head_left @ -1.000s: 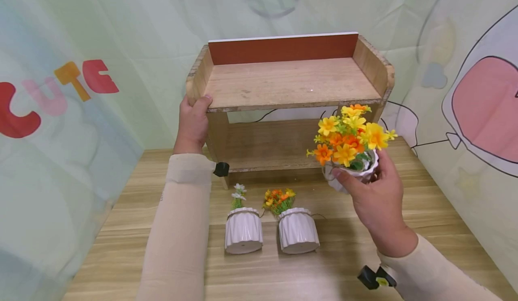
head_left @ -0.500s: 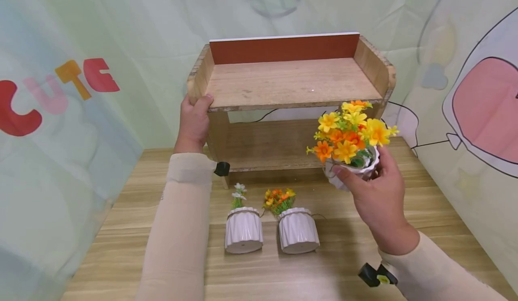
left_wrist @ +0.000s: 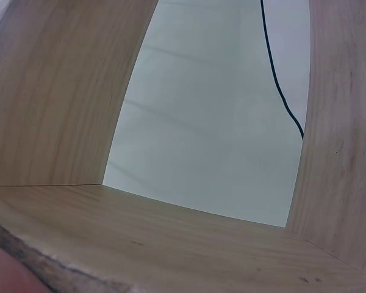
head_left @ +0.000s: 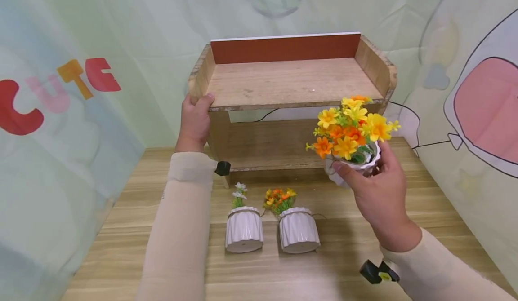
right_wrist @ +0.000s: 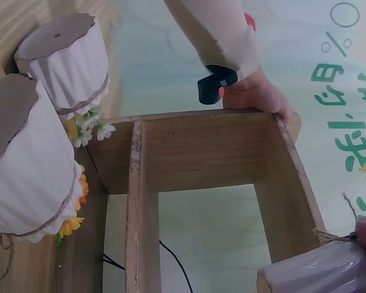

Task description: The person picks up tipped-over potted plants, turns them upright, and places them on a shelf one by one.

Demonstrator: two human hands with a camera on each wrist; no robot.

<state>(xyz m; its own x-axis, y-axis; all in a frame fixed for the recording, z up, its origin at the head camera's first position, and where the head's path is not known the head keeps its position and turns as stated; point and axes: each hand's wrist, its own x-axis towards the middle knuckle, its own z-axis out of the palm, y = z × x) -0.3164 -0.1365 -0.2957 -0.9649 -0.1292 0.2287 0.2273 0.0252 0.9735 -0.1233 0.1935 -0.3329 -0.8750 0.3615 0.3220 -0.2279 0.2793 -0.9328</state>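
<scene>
left hand (head_left: 195, 122) grips wooden shelf (head_left: 287, 83) at corner — right hand (head_left: 383, 197) holds potted flowers (head_left: 351, 137)

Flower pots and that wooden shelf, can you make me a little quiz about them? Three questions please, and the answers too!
1. True or false: the left hand grips the wooden shelf.
2. What does the right hand hold?
3. Pick one. On the table, the white-flowered pot is: A) upright, B) upside down, C) on its side.

Key: 1. True. 2. A white pot of yellow and orange flowers. 3. C.
</scene>
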